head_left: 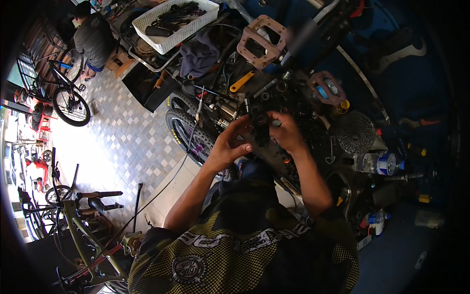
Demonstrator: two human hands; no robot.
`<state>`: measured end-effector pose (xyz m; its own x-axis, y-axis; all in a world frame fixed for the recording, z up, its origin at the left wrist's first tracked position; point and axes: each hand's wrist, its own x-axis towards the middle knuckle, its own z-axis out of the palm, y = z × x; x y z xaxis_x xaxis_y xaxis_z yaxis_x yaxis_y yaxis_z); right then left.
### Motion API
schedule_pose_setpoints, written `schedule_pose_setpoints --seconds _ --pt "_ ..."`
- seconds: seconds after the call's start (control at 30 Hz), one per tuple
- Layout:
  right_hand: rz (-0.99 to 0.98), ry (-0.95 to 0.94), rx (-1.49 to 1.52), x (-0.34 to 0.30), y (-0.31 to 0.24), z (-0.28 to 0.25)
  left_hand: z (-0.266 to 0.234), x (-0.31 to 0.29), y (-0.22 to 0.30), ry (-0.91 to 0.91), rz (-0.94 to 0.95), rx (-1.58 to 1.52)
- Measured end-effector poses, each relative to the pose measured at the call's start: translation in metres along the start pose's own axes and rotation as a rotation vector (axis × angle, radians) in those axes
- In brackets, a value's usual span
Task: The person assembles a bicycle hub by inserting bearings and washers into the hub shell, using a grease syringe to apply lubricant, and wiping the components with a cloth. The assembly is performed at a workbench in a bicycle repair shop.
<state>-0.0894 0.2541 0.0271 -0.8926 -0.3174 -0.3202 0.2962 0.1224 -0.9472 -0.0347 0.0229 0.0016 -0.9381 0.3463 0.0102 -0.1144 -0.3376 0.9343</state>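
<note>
Over the cluttered workbench, my two hands come together around a black bicycle part with round, ring-like sections point(259, 118); its exact kind is too dark to tell. My left hand point(227, 146) has its fingertips curved against the left side of this part, with the thumb sticking out below. On the other side my right hand point(288, 133) is closed, fingers curled beside the part. A small grey-green spot shows at its fingertips, and I cannot make out what it is. A yellow-orange crank arm or handle point(242, 82) lies just beyond the hands.
Two brown platform pedals point(262, 41) point(327, 88), a sprocket cassette point(356, 132) and a plastic bottle point(379, 163) lie around the bench. A white basket point(176, 24) holds tools. Bicycle wheels point(188, 130) stand left of the bench. Farther left are a bike frame point(81, 230) and a seated person point(94, 41).
</note>
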Motion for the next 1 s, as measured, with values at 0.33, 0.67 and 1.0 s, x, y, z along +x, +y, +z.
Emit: schedule_pose_setpoints --seconds 0.33,0.67,1.0 --pt "-0.358 0.043 -0.174 0.003 -0.020 0.039 -0.005 -0.010 0.014 0.148 -0.006 -0.129" --pt "-0.293 0.017 -0.267 -0.009 -0.060 0.052 -0.013 -0.008 0.026 0.058 0.088 -0.295" --pt "-0.614 0.019 0.217 -0.018 -0.067 0.015 -0.025 -0.015 0.041 0.056 0.031 -0.034"
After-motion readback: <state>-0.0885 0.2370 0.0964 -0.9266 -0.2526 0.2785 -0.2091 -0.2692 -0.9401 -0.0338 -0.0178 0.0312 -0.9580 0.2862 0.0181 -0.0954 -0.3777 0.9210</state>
